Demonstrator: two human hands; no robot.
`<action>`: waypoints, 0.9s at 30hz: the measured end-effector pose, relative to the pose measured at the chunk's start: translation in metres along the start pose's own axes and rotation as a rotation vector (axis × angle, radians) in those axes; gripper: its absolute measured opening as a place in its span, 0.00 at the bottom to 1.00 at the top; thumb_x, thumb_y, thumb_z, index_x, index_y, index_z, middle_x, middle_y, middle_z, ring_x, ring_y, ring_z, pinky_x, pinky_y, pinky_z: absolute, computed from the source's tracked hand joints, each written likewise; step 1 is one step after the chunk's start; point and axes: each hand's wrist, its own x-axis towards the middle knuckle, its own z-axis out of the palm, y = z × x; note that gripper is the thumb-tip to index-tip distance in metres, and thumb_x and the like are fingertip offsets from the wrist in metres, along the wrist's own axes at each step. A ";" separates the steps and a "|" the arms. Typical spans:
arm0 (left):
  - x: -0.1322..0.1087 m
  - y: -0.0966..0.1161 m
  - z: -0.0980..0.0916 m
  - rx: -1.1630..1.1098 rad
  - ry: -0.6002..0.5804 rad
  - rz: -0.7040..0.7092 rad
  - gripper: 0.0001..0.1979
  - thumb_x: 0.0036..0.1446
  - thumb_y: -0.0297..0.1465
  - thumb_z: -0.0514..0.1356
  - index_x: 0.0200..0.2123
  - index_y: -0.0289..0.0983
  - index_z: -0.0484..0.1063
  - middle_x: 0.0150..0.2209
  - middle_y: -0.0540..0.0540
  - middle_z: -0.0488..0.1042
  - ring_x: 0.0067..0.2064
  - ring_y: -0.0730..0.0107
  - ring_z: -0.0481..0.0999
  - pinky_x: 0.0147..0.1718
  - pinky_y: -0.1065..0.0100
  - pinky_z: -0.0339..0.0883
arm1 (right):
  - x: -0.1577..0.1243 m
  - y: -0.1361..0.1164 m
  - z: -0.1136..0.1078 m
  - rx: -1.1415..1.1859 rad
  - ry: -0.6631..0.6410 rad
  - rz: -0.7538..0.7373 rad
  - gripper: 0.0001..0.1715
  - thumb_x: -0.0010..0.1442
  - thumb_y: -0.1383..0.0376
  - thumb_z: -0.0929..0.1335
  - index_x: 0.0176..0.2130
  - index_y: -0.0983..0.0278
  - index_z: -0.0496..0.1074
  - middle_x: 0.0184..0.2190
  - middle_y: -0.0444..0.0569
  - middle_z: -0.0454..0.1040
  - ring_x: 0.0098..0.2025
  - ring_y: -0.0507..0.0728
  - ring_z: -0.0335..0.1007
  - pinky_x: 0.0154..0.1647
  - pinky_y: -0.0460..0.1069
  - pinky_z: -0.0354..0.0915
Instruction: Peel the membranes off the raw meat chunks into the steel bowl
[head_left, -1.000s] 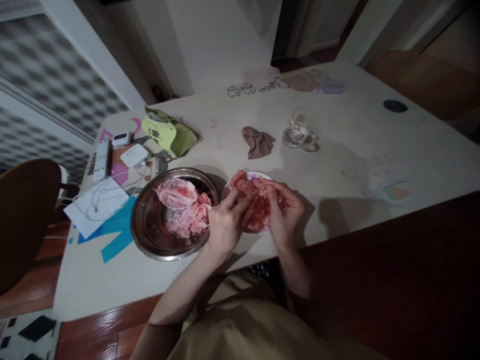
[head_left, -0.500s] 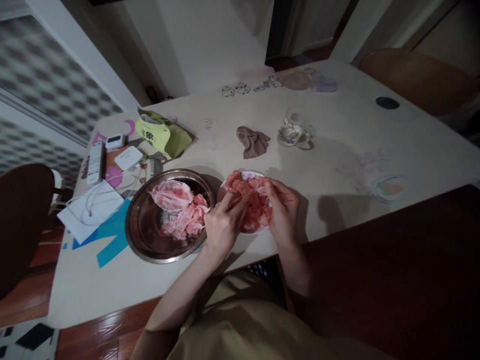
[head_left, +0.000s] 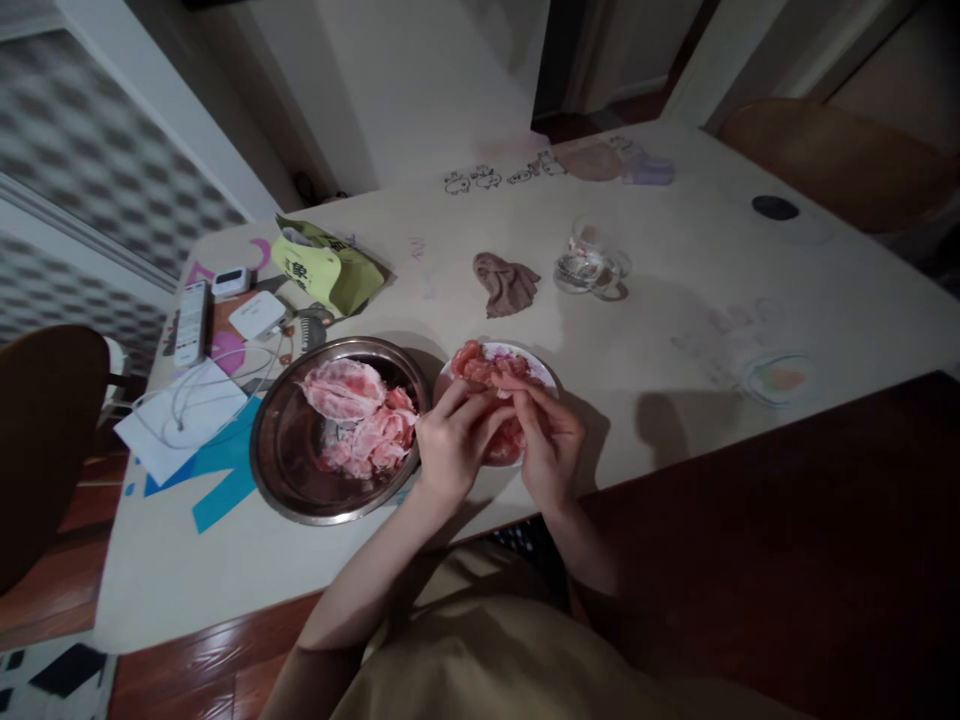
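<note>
My left hand [head_left: 448, 445] and my right hand [head_left: 547, 445] meet over a small white plate [head_left: 538, 360] heaped with red fruit flesh [head_left: 480, 368]. Both hands pinch one piece of that flesh between their fingertips, just above the plate's near side. To the left stands a round metal bowl [head_left: 281, 480] holding pale pink peel and membrane scraps [head_left: 352, 405]. My left hand is close to the bowl's right rim.
On the pale table [head_left: 675, 290] lie a brown cloth [head_left: 506, 283], a glass mug [head_left: 589, 265], a yellow-green bag [head_left: 322, 270], a remote [head_left: 191, 322], white devices with cables [head_left: 259, 315] and paper [head_left: 180, 420]. Chairs stand at the left [head_left: 41, 430] and far right [head_left: 832, 150].
My hands have drawn closer together and nearer to me over the plate. More of the plate's far rim shows now. The bowl stays put.
</note>
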 end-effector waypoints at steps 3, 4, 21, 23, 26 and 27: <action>0.001 -0.001 -0.001 -0.115 0.034 -0.010 0.06 0.64 0.33 0.65 0.38 0.36 0.80 0.36 0.46 0.77 0.38 0.71 0.79 0.37 0.73 0.73 | -0.006 -0.002 0.001 0.011 -0.018 -0.060 0.11 0.69 0.62 0.68 0.48 0.53 0.81 0.47 0.44 0.84 0.50 0.56 0.82 0.53 0.52 0.78; 0.001 -0.002 -0.002 -0.148 0.037 -0.015 0.05 0.64 0.32 0.66 0.38 0.36 0.80 0.37 0.46 0.77 0.38 0.72 0.78 0.38 0.73 0.73 | -0.008 -0.002 0.001 0.018 -0.021 -0.079 0.11 0.69 0.63 0.68 0.47 0.53 0.81 0.46 0.44 0.84 0.49 0.56 0.82 0.53 0.51 0.79; -0.001 -0.013 -0.011 -0.018 -0.059 0.088 0.06 0.66 0.30 0.63 0.44 0.38 0.80 0.39 0.46 0.77 0.40 0.72 0.79 0.38 0.73 0.74 | 0.011 0.012 -0.042 -0.389 -0.256 -0.844 0.24 0.70 0.75 0.63 0.59 0.58 0.74 0.53 0.48 0.80 0.55 0.58 0.79 0.59 0.58 0.77; -0.002 -0.015 -0.011 0.068 -0.110 0.064 0.08 0.67 0.30 0.62 0.46 0.40 0.80 0.40 0.47 0.78 0.38 0.73 0.79 0.35 0.74 0.72 | 0.017 0.012 -0.047 -0.485 -0.267 -0.903 0.24 0.69 0.75 0.65 0.59 0.57 0.73 0.53 0.48 0.80 0.54 0.59 0.79 0.59 0.56 0.78; -0.001 -0.014 -0.013 0.186 -0.244 0.037 0.12 0.67 0.29 0.61 0.51 0.43 0.79 0.41 0.48 0.78 0.38 0.72 0.80 0.32 0.74 0.70 | 0.024 0.011 -0.055 -0.570 -0.229 -0.934 0.25 0.67 0.76 0.67 0.60 0.58 0.73 0.52 0.48 0.80 0.54 0.59 0.80 0.59 0.57 0.78; -0.001 -0.014 -0.014 0.208 -0.279 0.029 0.12 0.67 0.28 0.61 0.51 0.43 0.79 0.41 0.48 0.78 0.37 0.72 0.80 0.31 0.74 0.69 | 0.026 0.012 -0.057 -0.587 -0.203 -0.928 0.25 0.67 0.76 0.67 0.60 0.58 0.73 0.52 0.49 0.80 0.54 0.60 0.80 0.59 0.58 0.78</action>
